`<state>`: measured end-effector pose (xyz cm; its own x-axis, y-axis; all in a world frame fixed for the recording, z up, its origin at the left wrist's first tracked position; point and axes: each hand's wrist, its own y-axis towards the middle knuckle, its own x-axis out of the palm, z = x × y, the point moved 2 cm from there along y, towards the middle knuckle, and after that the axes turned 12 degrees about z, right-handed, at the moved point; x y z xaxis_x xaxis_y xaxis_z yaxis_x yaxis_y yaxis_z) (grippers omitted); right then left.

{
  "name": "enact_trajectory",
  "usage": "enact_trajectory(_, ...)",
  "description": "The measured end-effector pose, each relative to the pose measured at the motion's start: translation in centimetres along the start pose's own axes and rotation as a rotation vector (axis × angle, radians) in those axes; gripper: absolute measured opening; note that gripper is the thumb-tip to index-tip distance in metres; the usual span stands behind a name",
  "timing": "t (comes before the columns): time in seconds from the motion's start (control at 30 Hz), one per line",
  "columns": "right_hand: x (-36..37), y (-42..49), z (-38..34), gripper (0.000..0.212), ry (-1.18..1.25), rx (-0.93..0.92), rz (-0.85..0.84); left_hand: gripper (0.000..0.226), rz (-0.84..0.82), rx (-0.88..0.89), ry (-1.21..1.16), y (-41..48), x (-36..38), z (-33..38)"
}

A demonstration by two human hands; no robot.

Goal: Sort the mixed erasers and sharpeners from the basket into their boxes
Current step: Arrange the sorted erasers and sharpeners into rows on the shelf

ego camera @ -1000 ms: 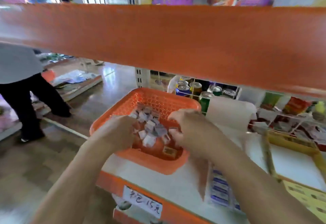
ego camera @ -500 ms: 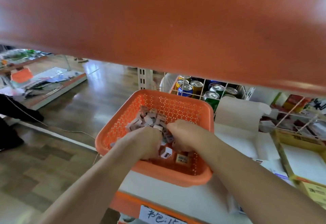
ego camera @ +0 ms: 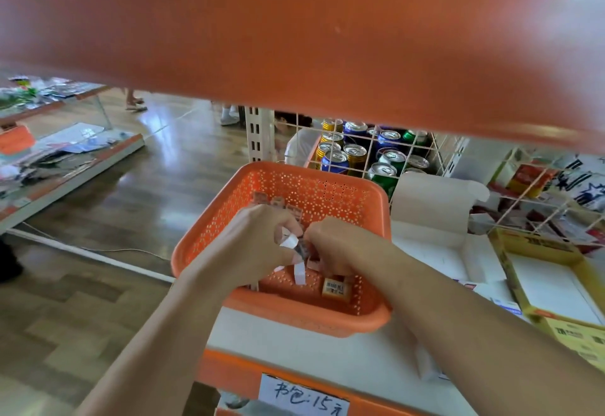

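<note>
Left hand (ego camera: 258, 242): fingers curled, pinching white pieces (ego camera: 289, 241) at frame centre. Right hand (ego camera: 330, 248): just beside it, fingers curled down; hold hidden, cannot tell. Both inside orange basket (ego camera: 327, 186); barcoded piece (ego camera: 334, 288) on its floor. White box (ego camera: 435, 252), yellow box (ego camera: 537, 248) at right. Shelf tag (ego camera: 304, 399), bottom: "书包:15元".

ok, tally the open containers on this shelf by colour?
orange basket: 1
white box: 1
yellow box: 1
Total: 3
Not counted: blue-labelled pack, mostly hidden.
</note>
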<state>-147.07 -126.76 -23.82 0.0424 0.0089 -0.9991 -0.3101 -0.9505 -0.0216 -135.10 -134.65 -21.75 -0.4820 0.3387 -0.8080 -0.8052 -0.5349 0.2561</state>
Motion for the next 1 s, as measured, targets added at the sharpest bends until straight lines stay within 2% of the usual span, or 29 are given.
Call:
enact_trajectory(0.07, -0.5, -0.1, 0.3, 0.014, 0.115, 0.048, 0.066, 0.033, 0.034, 0.024, -0.036, -0.5, -0.5, 0.4)
enact_trajectory(0.2, -2.7, -2.4, 1.8, 0.008, 0.379, 0.170, 0.316, 0.041, 0.138, 0.007, -0.137, -1.2, -0.8, 1.6)
enact_trajectory(0.3, -4.6, -6.1, 3.4, 0.017, 0.533, 0.276, 0.431, 0.035, 0.235, 0.035, -0.156, -1.3, -0.5, 3.6)
enact_trajectory(0.4, -5.3, -10.2, 5.2, 0.028, 0.594, 0.377, 0.468, 0.041, 0.281, 0.115, -0.167, -1.3, 0.5, 6.8)
enact_trajectory(0.8, -3.5, -29.7, 17.4, 0.040, 0.688, 0.650, 0.630, 0.022, 0.044, 0.312, -0.378, -3.4, 13.1, 23.7)
enact_trajectory(1.0, -1.8, -39.3, 25.3, 0.024, 0.607, 0.802, 0.612, 0.022, -0.074, 0.281, -0.411, -5.4, 19.6, 32.5)
